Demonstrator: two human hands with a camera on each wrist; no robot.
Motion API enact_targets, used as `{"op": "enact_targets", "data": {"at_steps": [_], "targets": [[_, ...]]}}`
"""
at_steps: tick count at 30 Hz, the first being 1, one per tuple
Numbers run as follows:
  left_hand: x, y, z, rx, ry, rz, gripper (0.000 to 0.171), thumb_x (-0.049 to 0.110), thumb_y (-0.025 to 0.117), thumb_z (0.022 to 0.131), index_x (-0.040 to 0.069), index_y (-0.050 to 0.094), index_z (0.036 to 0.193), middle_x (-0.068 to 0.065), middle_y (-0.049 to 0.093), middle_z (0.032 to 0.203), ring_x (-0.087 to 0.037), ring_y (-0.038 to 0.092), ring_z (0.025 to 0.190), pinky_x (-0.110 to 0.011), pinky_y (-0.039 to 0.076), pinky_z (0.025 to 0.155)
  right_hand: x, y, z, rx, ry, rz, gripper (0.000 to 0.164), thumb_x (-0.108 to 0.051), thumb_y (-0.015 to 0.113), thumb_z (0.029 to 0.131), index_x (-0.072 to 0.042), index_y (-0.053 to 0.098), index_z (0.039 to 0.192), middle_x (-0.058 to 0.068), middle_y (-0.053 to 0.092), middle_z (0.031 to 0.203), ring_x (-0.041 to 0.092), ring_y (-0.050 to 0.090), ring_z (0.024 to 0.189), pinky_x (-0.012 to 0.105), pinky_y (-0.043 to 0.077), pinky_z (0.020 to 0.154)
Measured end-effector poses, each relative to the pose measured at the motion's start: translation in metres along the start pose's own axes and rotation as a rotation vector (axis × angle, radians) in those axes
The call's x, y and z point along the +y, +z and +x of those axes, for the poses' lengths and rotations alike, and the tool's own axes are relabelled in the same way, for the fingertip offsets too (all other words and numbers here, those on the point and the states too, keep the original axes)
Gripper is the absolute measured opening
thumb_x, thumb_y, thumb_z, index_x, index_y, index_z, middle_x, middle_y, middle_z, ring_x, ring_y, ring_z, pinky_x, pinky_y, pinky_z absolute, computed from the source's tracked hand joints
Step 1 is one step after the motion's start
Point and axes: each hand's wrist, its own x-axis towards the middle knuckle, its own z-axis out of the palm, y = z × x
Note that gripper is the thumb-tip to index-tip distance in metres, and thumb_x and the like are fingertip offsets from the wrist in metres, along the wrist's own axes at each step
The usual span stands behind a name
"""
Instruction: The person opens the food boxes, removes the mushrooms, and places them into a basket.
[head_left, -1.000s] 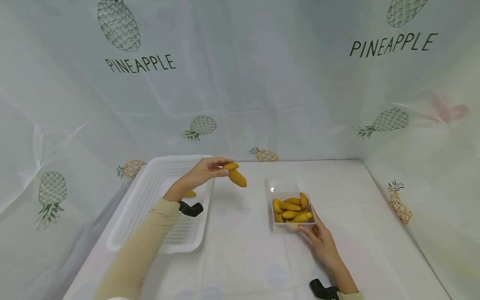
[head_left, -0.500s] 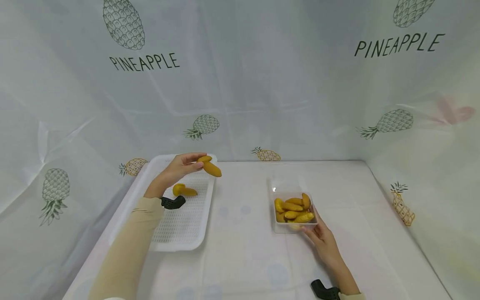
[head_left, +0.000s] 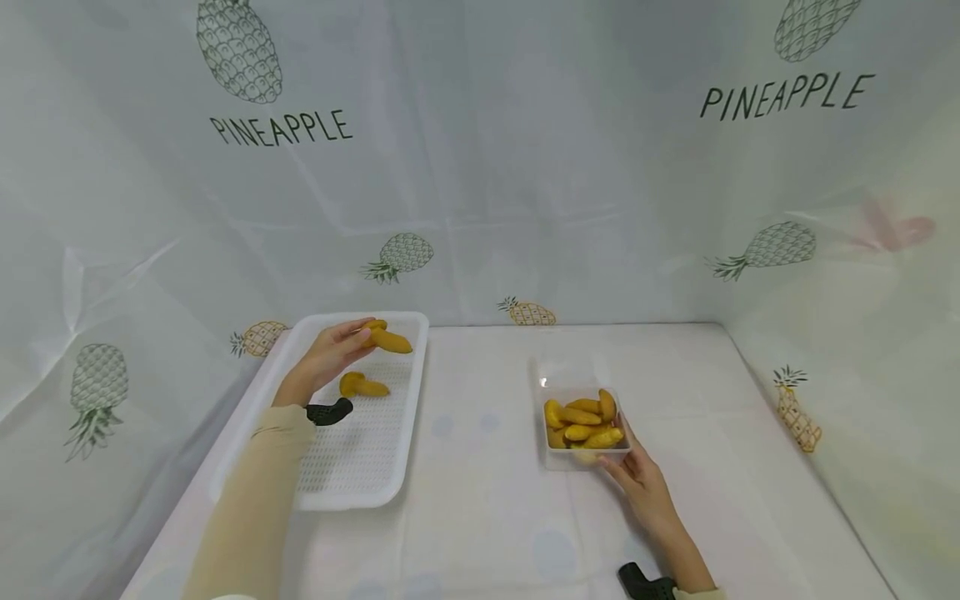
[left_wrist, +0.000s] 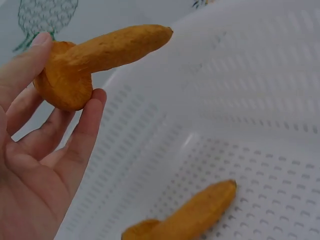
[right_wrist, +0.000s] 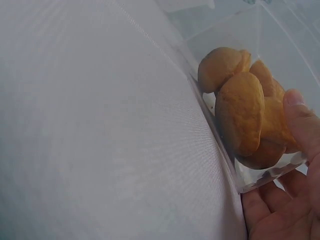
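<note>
Head view: holding a mushroom [head_left: 392, 341] over the far end of the white basket [head_left: 348, 458], beyond the second mushroom [head_left: 363, 386]. Left wrist: pinching the cap [left_wrist: 65, 82] in the left hand [left_wrist: 40, 172], best lightly (probably brittle). Right wrist: gripping the clear box [right_wrist: 250, 181] at right, best steadily, in the right hand [right_wrist: 290, 212].

Lower mushroom [left_wrist: 190, 215] cut off @ btm, L wrist view; tray [head_left: 352, 467] ptly behind sleeve [head_left: 251, 508]

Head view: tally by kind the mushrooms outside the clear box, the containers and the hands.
Mushrooms: 2 (held mushroom, loose mushroom)
Containers: 2 (white basket, clear box)
Hands: 2 (left hand, right hand)
Total: 6
</note>
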Motion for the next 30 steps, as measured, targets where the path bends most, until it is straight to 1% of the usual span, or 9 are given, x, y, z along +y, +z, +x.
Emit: {"op": "enact_targets", "data": {"at_steps": [3,8,11,14,16,19,22,25,30], "targets": [[-0.009,-0.005,-0.001,0.043,-0.023,-0.042,0.055,0.013,0.049,0.106,-0.007,0.029,0.153,-0.015,0.041,0.146,-0.008,0.06,0.113,-0.042,0.034,0.111,-0.001,0.0,0.0,0.001,-0.013,0.007,0.078,-0.012,0.064,0.099,-0.016,0.017,0.161,0.02,0.019,0.161,0.041,0.018,0.144,0.004,0.027,0.1],[-0.025,-0.011,0.005,0.114,-0.048,-0.013,0.055,0.013,0.052,0.104,-0.011,0.032,0.15,-0.009,0.053,0.132,-0.006,0.065,0.102,-0.041,0.038,0.108,-0.002,0.0,0.0,0.0,-0.029,0.018,0.079,-0.01,0.064,0.098,-0.015,0.017,0.161,0.02,0.018,0.162,0.042,0.018,0.144,0.004,0.028,0.1],[-0.033,-0.01,0.011,0.155,-0.054,0.053,0.055,0.015,0.054,0.104,-0.012,0.035,0.148,-0.017,0.052,0.136,-0.004,0.065,0.096,-0.04,0.042,0.105,-0.002,-0.001,0.0,0.002,-0.033,0.013,0.079,-0.009,0.064,0.098,-0.014,0.017,0.161,0.02,0.018,0.162,0.042,0.018,0.144,0.004,0.028,0.1],[-0.038,-0.007,0.016,0.174,-0.063,0.153,0.055,0.018,0.055,0.104,-0.011,0.038,0.147,-0.027,0.046,0.143,-0.005,0.065,0.098,-0.038,0.045,0.103,0.0,-0.001,0.0,0.006,-0.03,0.008,0.078,-0.009,0.064,0.099,-0.015,0.017,0.161,0.02,0.017,0.162,0.04,0.019,0.144,0.005,0.028,0.1],[-0.039,-0.005,0.018,0.179,-0.067,0.231,0.055,0.02,0.056,0.104,-0.012,0.04,0.146,-0.031,0.045,0.143,-0.014,0.065,0.103,-0.039,0.047,0.101,0.001,0.0,0.0,0.01,-0.032,0.01,0.078,-0.009,0.064,0.099,-0.015,0.017,0.161,0.021,0.017,0.162,0.038,0.018,0.144,0.005,0.028,0.1],[-0.034,0.004,0.017,0.178,-0.068,0.341,0.052,0.018,0.055,0.104,-0.015,0.042,0.142,-0.035,0.048,0.138,-0.034,0.063,0.112,-0.045,0.047,0.101,0.001,0.001,0.0,0.01,-0.036,0.015,0.078,-0.009,0.063,0.099,-0.016,0.017,0.161,0.02,0.017,0.162,0.035,0.018,0.145,0.005,0.028,0.101],[-0.037,0.006,0.02,0.181,-0.073,0.412,0.051,0.018,0.055,0.104,-0.017,0.045,0.14,-0.036,0.053,0.132,-0.044,0.06,0.112,-0.048,0.05,0.098,0.0,0.001,0.0,0.01,-0.041,0.013,0.078,-0.008,0.063,0.099,-0.016,0.017,0.161,0.02,0.018,0.162,0.034,0.018,0.145,0.005,0.027,0.101],[-0.048,0.004,0.026,0.199,-0.086,0.452,0.05,0.022,0.056,0.104,-0.015,0.049,0.137,-0.034,0.057,0.127,-0.041,0.064,0.106,-0.044,0.054,0.092,-0.001,0.002,0.0,0.009,-0.038,0.009,0.078,-0.008,0.064,0.098,-0.017,0.017,0.161,0.02,0.018,0.161,0.036,0.018,0.144,0.005,0.027,0.101],[-0.052,0.007,0.027,0.244,-0.106,0.509,0.047,0.021,0.056,0.104,-0.013,0.051,0.136,-0.033,0.059,0.125,-0.036,0.067,0.099,-0.038,0.058,0.085,-0.002,0.001,0.0,0.007,-0.031,0.004,0.078,-0.009,0.064,0.098,-0.017,0.017,0.161,0.02,0.018,0.162,0.039,0.018,0.144,0.004,0.027,0.1]]}}
